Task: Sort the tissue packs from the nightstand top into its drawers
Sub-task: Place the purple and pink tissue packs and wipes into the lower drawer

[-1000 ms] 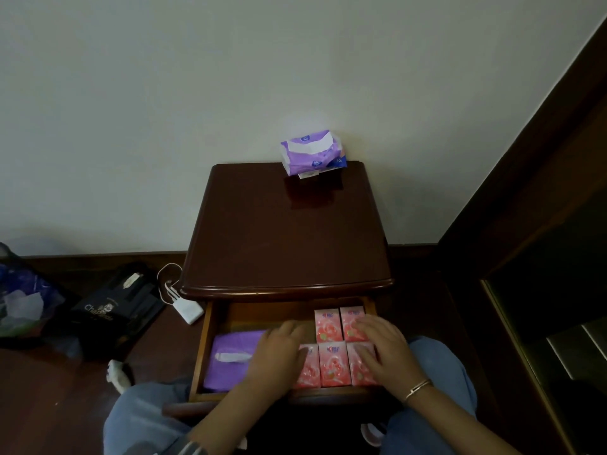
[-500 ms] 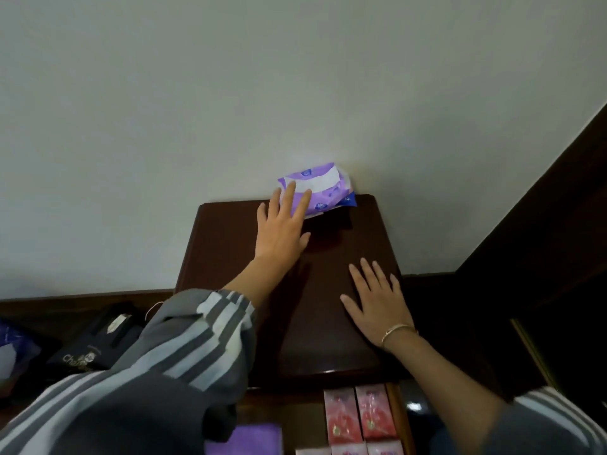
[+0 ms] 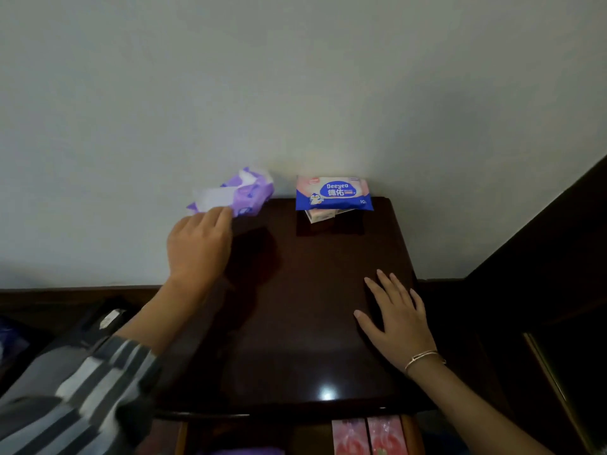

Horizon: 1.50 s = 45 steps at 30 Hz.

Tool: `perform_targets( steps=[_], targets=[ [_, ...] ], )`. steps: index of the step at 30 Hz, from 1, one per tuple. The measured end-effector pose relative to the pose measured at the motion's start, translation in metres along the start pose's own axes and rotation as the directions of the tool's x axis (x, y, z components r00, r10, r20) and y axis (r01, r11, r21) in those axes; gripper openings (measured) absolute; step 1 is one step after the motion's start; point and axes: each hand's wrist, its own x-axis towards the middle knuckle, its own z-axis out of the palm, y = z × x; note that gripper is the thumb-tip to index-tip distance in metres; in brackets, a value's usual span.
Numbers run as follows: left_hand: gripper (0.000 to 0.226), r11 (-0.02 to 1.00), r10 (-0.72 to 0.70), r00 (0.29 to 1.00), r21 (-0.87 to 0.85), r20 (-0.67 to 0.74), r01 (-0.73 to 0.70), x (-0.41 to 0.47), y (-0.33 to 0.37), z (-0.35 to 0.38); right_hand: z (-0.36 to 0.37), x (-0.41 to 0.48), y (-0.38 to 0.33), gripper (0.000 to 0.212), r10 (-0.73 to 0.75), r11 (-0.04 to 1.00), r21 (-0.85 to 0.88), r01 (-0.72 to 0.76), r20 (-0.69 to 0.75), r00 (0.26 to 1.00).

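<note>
Partway done: pink packs (image 3: 368,435) lay in the open drawer (image 3: 410,431) at 6 o'clock, left hand (image 3: 197,244) pinched the purple pack (image 3: 236,195) at 11, blue pack (image 3: 333,193) sat at 12 on the surface (image 3: 295,323), right hand (image 3: 397,320) spread flat.

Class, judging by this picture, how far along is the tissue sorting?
Done: pink packs lie in the open drawer. In hand: the left hand holds the purple pack by the back corner of the nightstand; the right hand rests flat on it. Left: the blue pack and the small pack beneath it.
</note>
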Motion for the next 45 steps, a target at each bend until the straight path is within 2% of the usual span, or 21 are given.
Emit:
perform_targets(
  steps=[2,3,4,5,7,9,12,14,15,17,19,21,23,25,28,30,32,36,41,43,45],
  targets=[
    [0.015,0.998,0.056,0.973,0.008,0.225,-0.06,-0.019,-0.007,-0.002,-0.006,0.0,-0.001,0.057,0.031,0.99,0.137,-0.021,-0.07,0.997],
    [0.018,0.996,0.075,0.927,0.014,0.367,-0.086,-0.026,-0.005,0.0,-0.01,0.003,-0.003,0.054,0.033,0.983,0.183,-0.009,-0.126,0.991],
    [0.029,0.997,0.061,0.879,0.012,0.473,-0.076,-0.03,0.0,0.003,-0.015,0.01,-0.004,0.052,0.009,0.981,0.191,0.027,-0.188,0.982],
    [0.041,0.999,0.043,0.856,0.0,0.516,-0.05,-0.031,0.006,0.006,-0.021,0.022,-0.005,0.051,-0.032,0.982,0.174,0.076,-0.245,0.969],
    [0.049,0.993,0.058,0.883,-0.12,0.466,-0.001,-0.021,0.019,0.01,-0.04,0.063,-0.011,0.054,-0.103,0.983,0.116,0.143,-0.3,0.948],
    [0.045,0.972,0.079,0.924,-0.235,0.374,0.012,-0.001,0.035,0.014,-0.058,0.113,-0.019,0.062,-0.154,0.986,0.015,0.164,-0.267,0.951],
    [0.041,0.938,0.073,0.931,-0.342,0.356,0.058,0.032,0.057,0.025,-0.069,0.18,-0.031,0.073,-0.205,0.959,-0.213,0.186,-0.069,0.976],
    [0.038,0.929,0.041,0.931,-0.357,0.362,0.097,0.045,0.068,0.033,-0.063,0.204,-0.033,0.065,-0.211,0.92,-0.328,0.215,0.046,0.976],
    [0.036,0.922,0.017,0.932,-0.367,0.361,0.125,0.048,0.071,0.036,-0.06,0.211,-0.031,0.057,-0.223,0.91,-0.347,0.225,0.046,0.974],
    [0.031,0.888,-0.057,0.936,-0.41,0.348,0.206,0.053,0.074,0.04,-0.058,0.217,-0.024,0.046,-0.236,0.928,-0.304,0.218,-0.026,0.971],
    [0.027,0.836,-0.159,0.929,-0.454,0.335,0.307,0.057,0.076,0.043,-0.064,0.213,-0.015,0.044,-0.172,0.973,-0.173,0.153,-0.102,0.98],
    [0.025,0.801,-0.203,0.923,-0.487,0.328,0.349,0.061,0.082,0.049,-0.075,0.201,-0.002,0.044,-0.108,0.992,-0.087,0.088,-0.272,0.956],
    [0.033,0.806,-0.116,0.934,-0.518,0.338,0.287,0.067,0.094,0.059,-0.09,0.178,0.014,0.043,-0.066,0.998,-0.047,0.051,-0.42,0.905],
    [0.048,0.836,0.046,0.944,-0.53,0.325,0.141,0.077,0.114,0.072,-0.102,0.148,0.033,0.042,-0.022,0.999,-0.04,0.004,-0.466,0.884],
    [0.066,0.883,0.26,0.902,-0.464,0.344,-0.077,0.095,0.142,0.093,-0.108,0.101,0.056,0.041,0.057,0.996,-0.044,-0.083,-0.417,0.907],
    [0.07,0.911,0.326,0.857,-0.374,0.398,-0.173,0.099,0.152,0.107,-0.109,0.078,0.063,0.041,0.07,0.994,-0.05,-0.096,-0.38,0.922],
    [0.067,0.932,0.305,0.851,-0.318,0.429,-0.174,0.095,0.155,0.114,-0.109,0.064,0.066,0.042,0.056,0.994,-0.063,-0.084,-0.356,0.933],
    [0.051,0.95,0.216,0.886,-0.296,0.409,-0.095,0.065,0.145,0.095,-0.103,0.054,0.061,0.043,0.069,0.991,-0.082,-0.103,-0.342,0.937],
    [0.05,0.932,0.175,0.9,-0.363,0.398,-0.021,-0.023,0.127,0.036,-0.093,0.067,0.02,0.038,0.007,0.996,-0.081,-0.048,-0.45,0.893],
    [0.048,0.927,0.17,0.909,-0.374,0.381,-0.017,-0.058,0.121,0.01,-0.084,0.079,-0.002,0.037,-0.013,0.994,-0.109,-0.022,-0.31,0.951],
    [0.049,0.918,0.148,0.903,-0.395,0.403,0.026,-0.086,0.115,-0.012,-0.071,0.085,-0.017,0.041,-0.033,0.987,-0.161,0.027,-0.037,0.999]
  ],
)
